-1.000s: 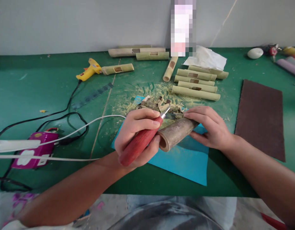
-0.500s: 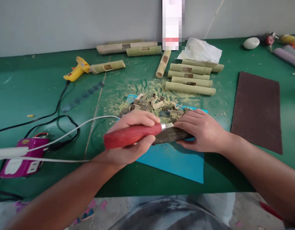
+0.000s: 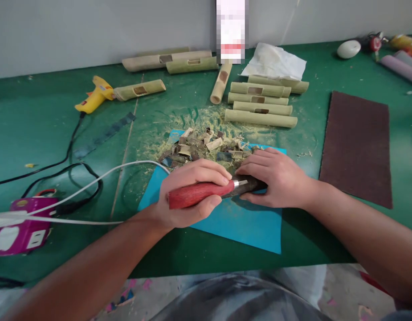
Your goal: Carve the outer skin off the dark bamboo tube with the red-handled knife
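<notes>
My left hand (image 3: 189, 191) is wrapped round the red wooden handle of a carving knife (image 3: 199, 195), whose short metal blade points right against a dark bamboo tube (image 3: 249, 185). My right hand (image 3: 275, 178) lies over that tube and presses it down on a blue sheet (image 3: 239, 223); most of the tube is hidden under the fingers. Just behind the hands sits a heap of bamboo chips and shavings (image 3: 202, 147).
Several cut bamboo tubes (image 3: 259, 107) lie in a row behind, more (image 3: 169, 62) by the wall. A yellow glue gun (image 3: 92, 94) and black cables are at left, a purple power strip (image 3: 18, 227) with a white cable near left, brown sandpaper sheet (image 3: 357, 145) at right, white tissue (image 3: 275, 64).
The tube, lifted and tilted toward me a second ago, now lies flat on the blue sheet under my right hand. The knife swung from steep to nearly level.
</notes>
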Demonstrator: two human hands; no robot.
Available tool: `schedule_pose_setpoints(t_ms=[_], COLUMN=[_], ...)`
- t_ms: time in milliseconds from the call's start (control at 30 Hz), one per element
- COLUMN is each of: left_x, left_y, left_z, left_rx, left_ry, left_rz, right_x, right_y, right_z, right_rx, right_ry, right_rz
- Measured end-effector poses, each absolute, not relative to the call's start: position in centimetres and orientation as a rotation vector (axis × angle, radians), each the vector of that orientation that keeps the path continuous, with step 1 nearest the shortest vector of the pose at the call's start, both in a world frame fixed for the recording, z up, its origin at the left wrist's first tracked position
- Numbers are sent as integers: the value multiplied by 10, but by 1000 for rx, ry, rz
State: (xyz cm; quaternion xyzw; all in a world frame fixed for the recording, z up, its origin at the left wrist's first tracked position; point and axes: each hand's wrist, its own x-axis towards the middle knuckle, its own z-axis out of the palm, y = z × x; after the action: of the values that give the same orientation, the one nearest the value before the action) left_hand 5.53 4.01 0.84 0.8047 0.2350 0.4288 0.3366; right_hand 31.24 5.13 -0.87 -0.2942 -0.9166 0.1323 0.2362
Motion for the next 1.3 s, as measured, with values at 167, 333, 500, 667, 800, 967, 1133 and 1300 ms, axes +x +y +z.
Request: schedule_pose_setpoints(t_ms=[167,333,500,667,800,967,1133,1300], left_x=[56,59,64,70,70,66,68,64], left_y=[42,42,42,42,42,40,40,39], left_z=[6,6,8,11,9,6,3,-4], left_rx=[2056,2029,2056,2129,2135,2100,2155,2066], left_ry=[593,613,592,596,574,521,511,496], left_rz=[1102,1090,1094,1099,1160,1293,1333,1380], right_x=[312,311,310,310,310,312,313,314], right_y=[53,54,54,55,56,55,54,54], right_z=[-10,-11,-11,-11,-12,-11,-10,-9], right_rx=[-802,-811,-808,-783,-784,-784,-777,-776], right_ry=[-2509,-2509,-2500,-2496,-2507,-2526,-2537,-2534], right_rz=[389,457,494,509,502,485,496,479])
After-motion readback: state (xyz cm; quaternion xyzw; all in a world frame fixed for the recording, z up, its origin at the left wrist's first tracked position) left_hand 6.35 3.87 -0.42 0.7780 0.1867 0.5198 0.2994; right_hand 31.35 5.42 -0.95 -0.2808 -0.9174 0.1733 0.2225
